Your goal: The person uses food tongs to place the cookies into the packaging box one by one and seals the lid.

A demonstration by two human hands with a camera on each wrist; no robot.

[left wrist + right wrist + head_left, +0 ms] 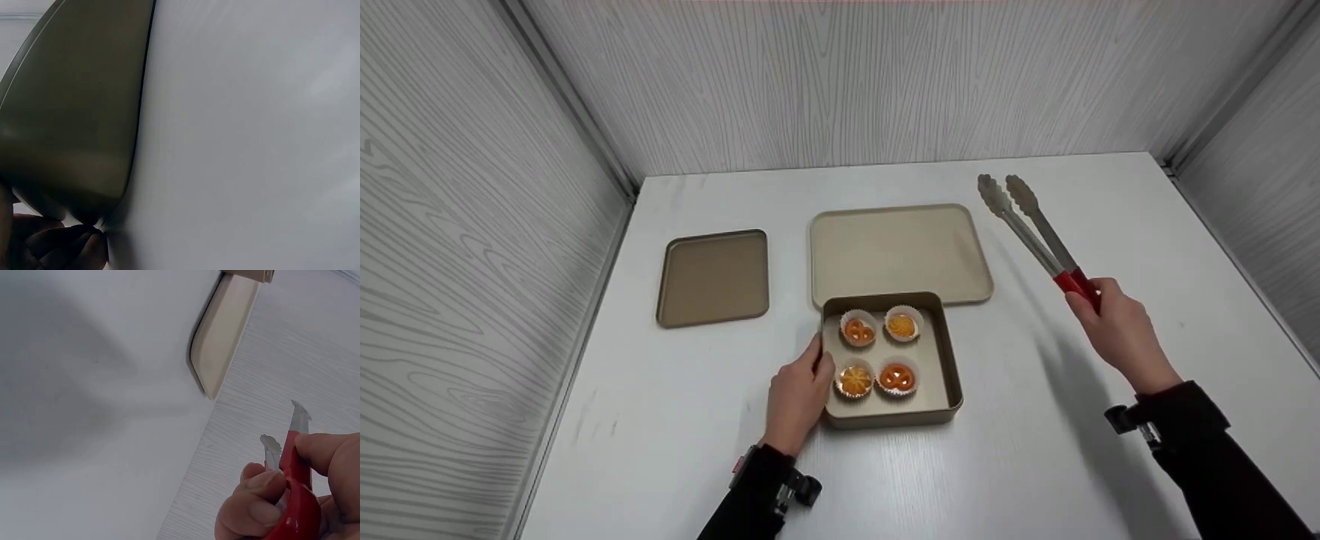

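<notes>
My left hand grips the left wall of a square, deep gold-brown baking pan, thumb at the rim. In the left wrist view, the fingers are dark at the pan's lower corner. Several small pastries in white paper cups sit inside: two pretzel-shaped and two with yellow swirled tops. Raised at the right, my right hand holds metal tongs by their red handles. The scalloped tips point away from me, spread apart with nothing between them.
A larger shallow rectangular tray lies behind the pan, whose back edge overlaps its front in the head view. At the left rests a small brown tray. Wood-grained panels enclose the white table at back and sides.
</notes>
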